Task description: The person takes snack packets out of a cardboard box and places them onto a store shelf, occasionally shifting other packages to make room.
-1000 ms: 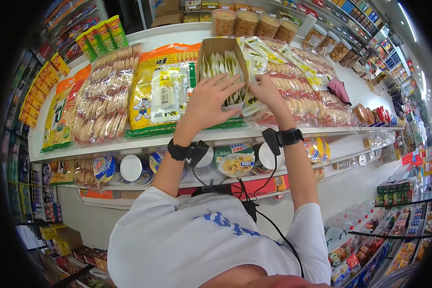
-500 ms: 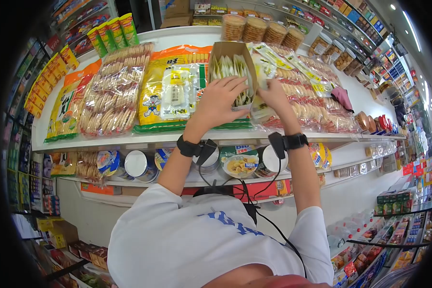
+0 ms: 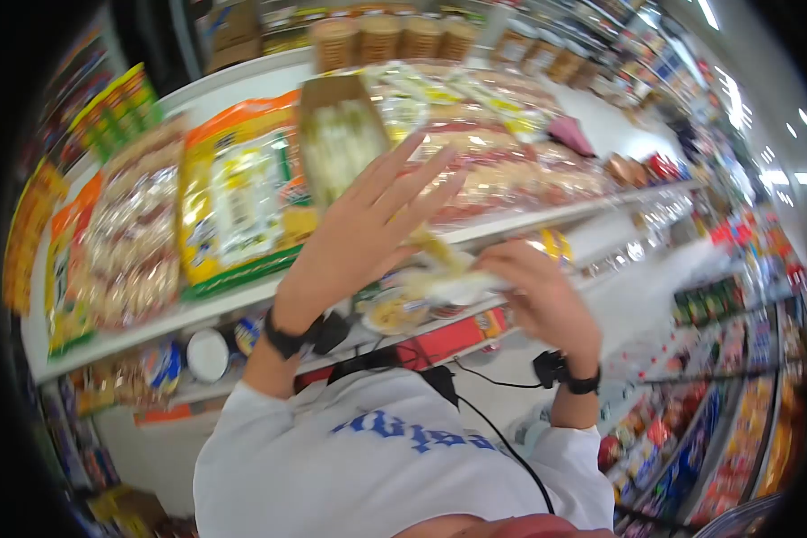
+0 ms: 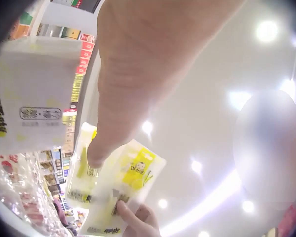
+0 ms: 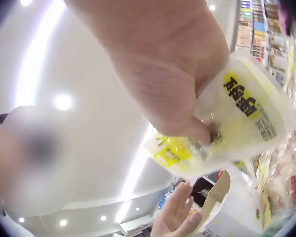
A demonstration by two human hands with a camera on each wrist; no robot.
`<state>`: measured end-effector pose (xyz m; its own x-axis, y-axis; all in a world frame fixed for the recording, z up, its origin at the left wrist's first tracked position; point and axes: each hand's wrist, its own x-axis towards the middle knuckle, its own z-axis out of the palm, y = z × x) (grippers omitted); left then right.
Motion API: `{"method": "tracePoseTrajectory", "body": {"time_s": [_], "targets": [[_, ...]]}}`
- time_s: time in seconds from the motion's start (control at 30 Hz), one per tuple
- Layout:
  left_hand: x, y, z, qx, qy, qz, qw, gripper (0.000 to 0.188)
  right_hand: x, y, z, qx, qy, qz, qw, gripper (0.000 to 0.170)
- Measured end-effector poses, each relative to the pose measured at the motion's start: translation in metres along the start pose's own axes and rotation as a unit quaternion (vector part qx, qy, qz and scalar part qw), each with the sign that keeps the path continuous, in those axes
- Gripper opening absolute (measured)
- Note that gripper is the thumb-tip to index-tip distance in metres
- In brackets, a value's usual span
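Observation:
My right hand pinches a white-and-yellow snack packet in front of the shelf edge, its thumb pressed on the packet's face. In the left wrist view, a second similar packet shows beside the held one, partly behind the left thumb. My left hand is spread with straight fingers, over the near end of an open cardboard box in the head view. Upright packets of the same pale green and white fill that box. The head view is blurred by motion.
Left of the box lie a yellow snack bag and a clear pack of biscuits. More clear biscuit packs lie to its right, with a pink cloth-like item on them. Round tubs line the back. Bowls stand below.
My right hand has come away from the box's right side toward my body, now with a packet. The left hand has lifted and straightened its fingers. The head view has turned.

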<state>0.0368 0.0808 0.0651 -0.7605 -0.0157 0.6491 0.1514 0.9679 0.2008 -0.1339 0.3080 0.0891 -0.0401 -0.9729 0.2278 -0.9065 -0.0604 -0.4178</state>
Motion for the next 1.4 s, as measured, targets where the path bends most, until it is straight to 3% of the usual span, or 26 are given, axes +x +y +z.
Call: {"method": "tracePoseTrajectory", "body": {"time_s": [0.07, 0.13, 0.23, 0.3, 0.33, 0.37, 0.4, 0.43, 0.5, 0.57, 0.63, 0.73, 0.77, 0.87, 0.97, 1.07, 1.1, 1.13, 1.2, 1.27, 1.3, 1.4], "targets": [[-0.002, 0.013, 0.006, 0.051, -0.066, 0.054, 0.995, 0.079, -0.013, -0.017, 0.004, -0.003, 0.007, -0.036, 0.999, 0.051], [-0.012, 0.021, 0.018, 0.043, -0.162, 0.029, 0.985, 0.053, -0.021, -0.024, 0.006, -0.032, 0.014, -0.039, 0.999, 0.047], [-0.029, 0.021, 0.029, -0.094, -0.171, -0.005, 0.981, 0.037, -0.027, -0.024, 0.007, -0.045, 0.019, -0.031, 0.998, 0.044], [-0.035, 0.02, 0.021, -0.164, -0.184, -0.041, 0.968, 0.032, -0.031, -0.026, 0.0, 0.056, 0.126, 0.028, 0.99, 0.039], [-0.033, 0.021, 0.021, -0.217, -0.146, -0.111, 0.959, 0.033, -0.031, -0.026, -0.004, 0.109, 0.176, 0.052, 0.977, 0.037], [-0.032, 0.024, 0.021, -0.264, -0.103, -0.189, 0.94, 0.034, -0.031, -0.018, -0.009, -0.048, 0.295, -0.02, 0.954, 0.027], [-0.036, 0.026, 0.018, -0.298, -0.055, -0.276, 0.912, 0.034, -0.031, -0.015, -0.008, 0.042, 0.383, 0.011, 0.923, 0.026], [-0.037, 0.026, 0.021, -0.35, 0.043, -0.314, 0.882, 0.04, -0.031, -0.013, -0.002, 0.144, 0.458, 0.051, 0.875, 0.026], [-0.052, 0.012, 0.032, -0.431, 0.135, -0.339, 0.825, 0.043, -0.025, -0.009, 0.016, 0.348, 0.555, 0.155, 0.739, 0.028], [-0.051, 0.006, 0.037, -0.464, 0.184, -0.323, 0.804, 0.043, -0.013, 0.0, 0.024, 0.392, 0.508, 0.171, 0.748, 0.031], [-0.052, 0.005, 0.037, -0.511, 0.166, -0.348, 0.768, 0.045, 0.002, -0.002, 0.036, 0.412, 0.459, 0.18, 0.767, 0.033], [-0.051, 0.01, 0.033, -0.652, 0.15, -0.352, 0.654, 0.047, 0.022, -0.015, 0.052, 0.404, 0.389, 0.178, 0.808, 0.037], [-0.054, 0.006, 0.044, -0.652, 0.156, -0.353, 0.653, 0.049, 0.034, -0.023, 0.055, 0.447, 0.367, 0.154, 0.801, 0.038], [-0.056, 0.014, 0.058, -0.618, 0.259, -0.459, 0.583, 0.056, 0.062, -0.026, 0.073, 0.472, 0.325, 0.115, 0.812, 0.04], [-0.05, 0.019, 0.038, -0.512, 0.175, -0.337, 0.771, 0.064, 0.068, -0.023, 0.071, 0.458, 0.334, 0.098, 0.818, 0.04], [-0.064, 0.008, 0.037, -0.404, 0.196, -0.33, 0.83, 0.062, 0.051, -0.016, 0.058, 0.392, 0.33, 0.097, 0.853, 0.039], [-0.068, 0.003, 0.029, -0.377, 0.133, -0.315, 0.861, 0.058, 0.042, -0.019, 0.048, 0.386, 0.308, 0.109, 0.863, 0.038], [-0.072, -0.001, 0.018, -0.35, 0.068, -0.299, 0.885, 0.055, 0.032, -0.017, 0.04, 0.3, 0.281, 0.074, 0.909, 0.037], [-0.069, -0.001, 0.006, -0.3, -0.027, -0.254, 0.919, 0.049, 0.011, -0.015, 0.028, 0.117, 0.212, 0.011, 0.97, 0.035], [-0.063, -0.001, 0.003, -0.256, -0.091, -0.198, 0.942, 0.045, 0.017, -0.037, 0.011, 0.049, 0.131, -0.068, 0.988, 0.039], [-0.061, 0.001, 0.01, -0.258, -0.045, -0.171, 0.95, 0.042, 0.016, -0.041, 0.011, 0.004, 0.103, -0.084, 0.991, 0.041], [-0.056, 0.009, 0.004, -0.275, -0.084, -0.195, 0.938, 0.039, 0.02, -0.042, 0.019, -0.059, 0.084, -0.092, 0.99, 0.043]]}}
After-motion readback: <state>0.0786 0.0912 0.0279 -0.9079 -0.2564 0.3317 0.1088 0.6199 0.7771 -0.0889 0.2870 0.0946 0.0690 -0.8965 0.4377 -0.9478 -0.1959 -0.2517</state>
